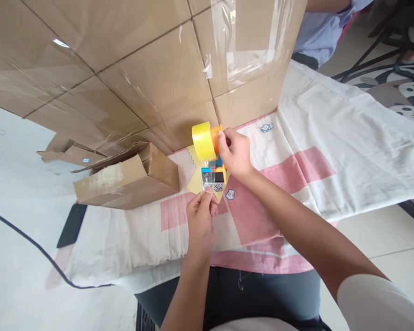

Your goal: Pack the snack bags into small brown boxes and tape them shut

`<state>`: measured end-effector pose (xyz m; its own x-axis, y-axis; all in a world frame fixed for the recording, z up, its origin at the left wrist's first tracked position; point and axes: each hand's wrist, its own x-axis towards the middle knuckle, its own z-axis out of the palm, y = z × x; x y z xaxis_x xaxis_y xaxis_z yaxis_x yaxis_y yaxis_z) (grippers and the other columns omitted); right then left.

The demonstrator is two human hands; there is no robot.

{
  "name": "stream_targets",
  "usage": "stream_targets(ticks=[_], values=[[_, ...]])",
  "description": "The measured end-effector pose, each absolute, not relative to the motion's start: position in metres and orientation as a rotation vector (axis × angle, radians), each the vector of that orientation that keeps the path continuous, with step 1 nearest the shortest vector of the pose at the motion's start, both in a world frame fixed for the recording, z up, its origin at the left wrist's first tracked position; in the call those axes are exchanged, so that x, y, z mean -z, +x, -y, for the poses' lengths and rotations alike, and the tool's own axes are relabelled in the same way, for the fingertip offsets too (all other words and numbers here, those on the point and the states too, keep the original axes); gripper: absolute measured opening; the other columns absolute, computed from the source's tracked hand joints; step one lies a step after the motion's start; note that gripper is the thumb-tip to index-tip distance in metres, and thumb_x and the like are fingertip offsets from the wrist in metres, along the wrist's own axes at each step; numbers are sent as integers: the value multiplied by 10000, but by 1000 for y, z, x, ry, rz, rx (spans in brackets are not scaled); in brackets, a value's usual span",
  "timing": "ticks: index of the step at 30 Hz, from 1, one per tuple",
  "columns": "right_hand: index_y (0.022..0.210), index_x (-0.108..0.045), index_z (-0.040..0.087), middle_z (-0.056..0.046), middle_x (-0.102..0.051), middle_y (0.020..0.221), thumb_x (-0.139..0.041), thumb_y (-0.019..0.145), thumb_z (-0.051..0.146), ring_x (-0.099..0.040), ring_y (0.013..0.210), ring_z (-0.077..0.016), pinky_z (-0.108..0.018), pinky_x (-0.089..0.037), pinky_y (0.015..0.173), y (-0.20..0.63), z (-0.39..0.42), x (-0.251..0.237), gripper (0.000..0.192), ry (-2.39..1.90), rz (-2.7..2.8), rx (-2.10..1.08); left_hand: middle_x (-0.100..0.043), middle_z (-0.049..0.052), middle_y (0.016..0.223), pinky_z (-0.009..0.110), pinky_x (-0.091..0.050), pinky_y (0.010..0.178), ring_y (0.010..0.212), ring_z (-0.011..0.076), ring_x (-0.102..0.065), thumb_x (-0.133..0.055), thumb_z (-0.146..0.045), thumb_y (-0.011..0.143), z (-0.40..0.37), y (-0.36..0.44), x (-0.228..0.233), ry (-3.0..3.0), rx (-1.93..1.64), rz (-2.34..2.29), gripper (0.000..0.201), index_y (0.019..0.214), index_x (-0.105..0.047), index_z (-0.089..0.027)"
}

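My right hand [236, 152] is closed round the orange side of a tape dispenser [219, 174], which carries a yellow roll of tape [202, 141]. Below the roll, my left hand [203, 209] has its thumb and fingers pinched at the end of a clear tape strip [209, 178] that runs from the dispenser. Under both hands lies yellow paper [194, 184], partly hidden by the dispenser. A small blue-edged paper cutout [217, 187] shows close to my left fingertips; whether the tape touches it, I cannot tell. Another cutout [230, 194] rests on the cloth just right of it.
Large taped cardboard boxes [155, 69] form a wall behind. An open small carton [117, 184] stands at left, near a black phone-like slab [71, 225]. A pink-and-white cloth [352, 138] covers the table, with more cutouts [267, 128]. Another person's clothing [319, 37] shows at upper right.
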<state>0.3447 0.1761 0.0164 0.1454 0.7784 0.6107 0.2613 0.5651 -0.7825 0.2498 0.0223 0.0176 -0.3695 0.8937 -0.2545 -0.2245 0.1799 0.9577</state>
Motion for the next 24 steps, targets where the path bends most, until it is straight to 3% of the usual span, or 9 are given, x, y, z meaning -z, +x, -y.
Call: stream_targets(ticks=[6, 13, 20, 24], values=[[628, -311, 232, 51, -340, 559, -475, 998, 384, -304, 529, -102, -293, -256, 570, 344, -177, -17, 432, -972, 1372, -534, -337, -54, 491, 229, -256, 511, 493, 66, -298, -622, -416, 926, -4, 251, -13, 778, -1378, -1502, 429, 590, -528, -167], [596, -327, 226, 48, -327, 567, -516, 975, 450, -305, 556, -99, -284, -241, 552, 352, -188, -18, 479, -1015, 1273, -638, -336, -50, 505, 233, -218, 475, 479, 73, -284, -586, -434, 923, 15, 260, -13, 846, -1291, -1586, 423, 595, -519, -176], [593, -301, 223, 50, -303, 599, -536, 958, 424, -307, 563, -84, -249, -299, 546, 345, -181, -25, 479, -908, 1106, -908, -348, -40, 537, 235, -267, 515, 528, 94, -315, -578, -446, 920, 17, 260, -5, 950, -1255, -1637, 423, 599, -507, -179], [601, -371, 226, 45, -357, 566, -509, 940, 355, -367, 516, -88, -233, -327, 487, 337, -178, -21, 389, -953, 956, -1123, -383, -30, 607, 238, -286, 558, 581, 106, -337, -555, -438, 951, 8, 254, -2, 1029, -1227, -1628, 400, 648, -506, -182]])
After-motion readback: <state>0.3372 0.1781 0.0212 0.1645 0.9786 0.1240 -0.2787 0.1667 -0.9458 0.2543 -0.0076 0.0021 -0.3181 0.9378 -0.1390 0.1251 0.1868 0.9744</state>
